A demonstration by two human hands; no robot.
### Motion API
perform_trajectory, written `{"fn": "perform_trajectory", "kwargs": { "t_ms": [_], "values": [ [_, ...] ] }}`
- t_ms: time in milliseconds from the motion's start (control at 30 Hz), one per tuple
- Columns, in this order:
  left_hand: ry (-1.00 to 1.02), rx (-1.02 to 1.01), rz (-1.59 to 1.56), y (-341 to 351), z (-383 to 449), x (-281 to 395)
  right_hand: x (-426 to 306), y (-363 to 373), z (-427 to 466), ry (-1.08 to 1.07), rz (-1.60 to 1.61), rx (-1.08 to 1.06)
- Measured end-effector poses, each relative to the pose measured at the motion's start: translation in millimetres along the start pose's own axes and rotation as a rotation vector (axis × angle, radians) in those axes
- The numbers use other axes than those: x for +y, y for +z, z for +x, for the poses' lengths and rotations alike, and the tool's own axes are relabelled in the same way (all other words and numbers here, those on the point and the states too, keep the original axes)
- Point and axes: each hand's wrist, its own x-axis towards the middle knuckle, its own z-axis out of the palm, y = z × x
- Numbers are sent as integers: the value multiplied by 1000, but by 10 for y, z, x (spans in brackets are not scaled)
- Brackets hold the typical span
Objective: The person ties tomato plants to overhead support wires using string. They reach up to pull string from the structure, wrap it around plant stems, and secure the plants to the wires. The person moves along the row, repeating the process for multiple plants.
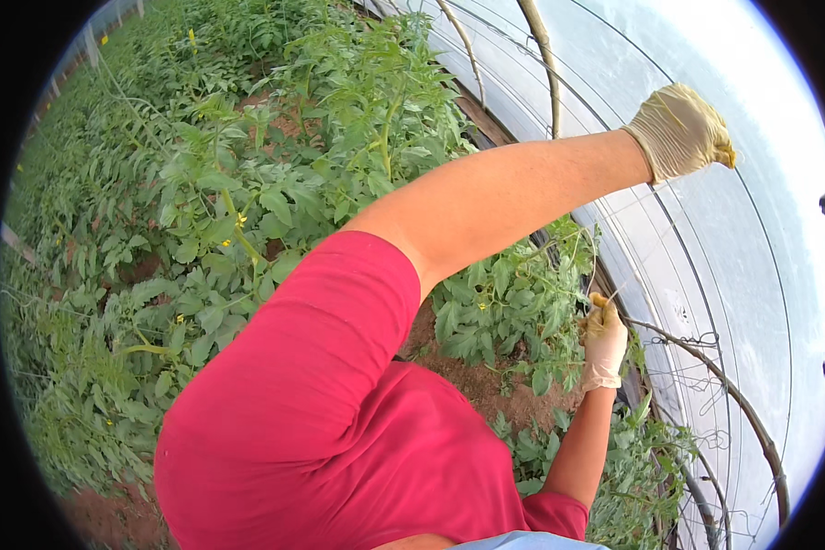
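Observation:
My left hand (684, 132), in a thin cream glove with yellow-brown stained fingertips, is raised in a closed fist in front of the plastic film. A thin pale strand of twine (619, 292) shows at my right hand (603, 333) and seems to run faintly up towards the left fist. That right hand, also gloved and stained, pinches the twine low beside a leafy tomato plant (509, 295). Its fingertips are partly hidden by their own curl. The plant's upper stem and leaves (574, 247) lie just above and left of the right hand.
Dense rows of tomato plants (213, 227) with some yellow flowers fill the left. Translucent greenhouse film (763, 275) curves along the right, crossed by dark wires. A bent wooden pole (749, 405) and loose wire loops (711, 388) stand near my right forearm. Bare soil (485, 381) shows below.

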Motion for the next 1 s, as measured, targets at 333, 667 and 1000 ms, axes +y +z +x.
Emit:
{"fn": "perform_trajectory", "kwargs": {
  "t_ms": [333,667,1000],
  "values": [
    [-2,27,-18,-11,-17,48,1135,-29,-675,477,474,166],
    [96,105,-2,-92,-101,73,1617,-664,-828,198,934,-34],
    [-744,-333,544,-1991,-2484,-668,2115,133,-1253,558,1127,-572]
  ]
}}
